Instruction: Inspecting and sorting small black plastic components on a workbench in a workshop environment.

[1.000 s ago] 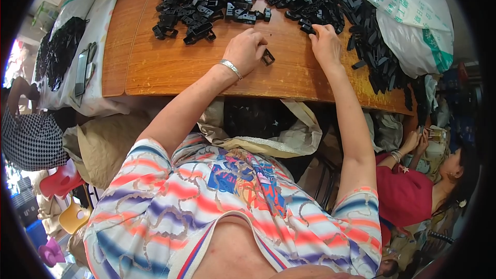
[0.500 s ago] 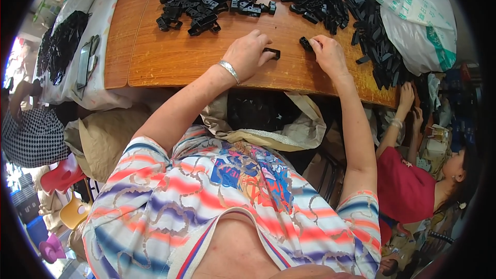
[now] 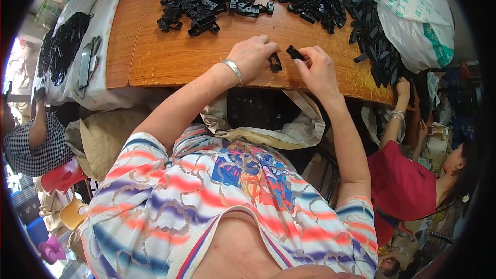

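Above the table's front edge, my left hand point(image 3: 254, 58) is closed on a black plastic frame-shaped piece point(image 3: 275, 62), held at the fingertips with its opening showing. Just to the right, my right hand point(image 3: 316, 70) pinches a smaller black plastic piece point(image 3: 294, 52) between thumb and fingers. The two pieces are close together but apart. Beyond my hands, a heap of similar black plastic parts point(image 3: 206, 0) covers the far side of the wooden table point(image 3: 175, 57). More long, narrow black pieces point(image 3: 369, 41) lie along the right side.
An open sack point(image 3: 310, 119) with black parts inside hangs at the table's front edge. A white plastic bag point(image 3: 416, 26) stands at the right. Black parts point(image 3: 67, 41) lie on white sheeting at the left. Co-workers sit on both sides, one in a red top point(image 3: 400, 181).
My right hand has come down and left with its black piece, nearer the left hand. My left hand has turned its piece more upright. The co-workers' arms have shifted.
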Motion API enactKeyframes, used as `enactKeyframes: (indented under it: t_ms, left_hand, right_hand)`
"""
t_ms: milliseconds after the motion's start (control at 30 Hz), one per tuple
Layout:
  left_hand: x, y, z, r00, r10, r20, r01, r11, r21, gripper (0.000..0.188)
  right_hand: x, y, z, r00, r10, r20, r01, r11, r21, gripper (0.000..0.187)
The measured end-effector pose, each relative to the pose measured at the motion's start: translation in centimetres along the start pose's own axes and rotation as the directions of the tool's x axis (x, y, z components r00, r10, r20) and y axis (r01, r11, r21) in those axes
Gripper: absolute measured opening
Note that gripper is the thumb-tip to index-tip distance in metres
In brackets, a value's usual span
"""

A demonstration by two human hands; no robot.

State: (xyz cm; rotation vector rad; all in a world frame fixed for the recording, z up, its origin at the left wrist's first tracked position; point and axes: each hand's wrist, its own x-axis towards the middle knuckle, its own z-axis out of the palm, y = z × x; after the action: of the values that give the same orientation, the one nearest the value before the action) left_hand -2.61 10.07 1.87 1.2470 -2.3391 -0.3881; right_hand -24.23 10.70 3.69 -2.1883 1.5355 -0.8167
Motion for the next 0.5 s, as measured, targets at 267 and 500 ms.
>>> enactKeyframes:
  t_ms: [267, 500]
  left_hand:
    - [0.4, -1.0, 1.2, 0.999, -0.03, -0.023, 0.027, 0.99, -0.138, 0.023]
    - [0.4, -1.0, 1.5, 0.998, -0.051, -0.022, 0.047, 0.988, -0.149, 0.02]
  right_hand:
    - [-1.1, -1.9, 1.7, 0.999, -0.031, 0.016, 0.031, 0.999, -0.009, 0.019]
    - [-1.0, -2.6, 1.5, 0.993, -0.1, 0.064, 0.105, 0.99, -0.094, 0.016]
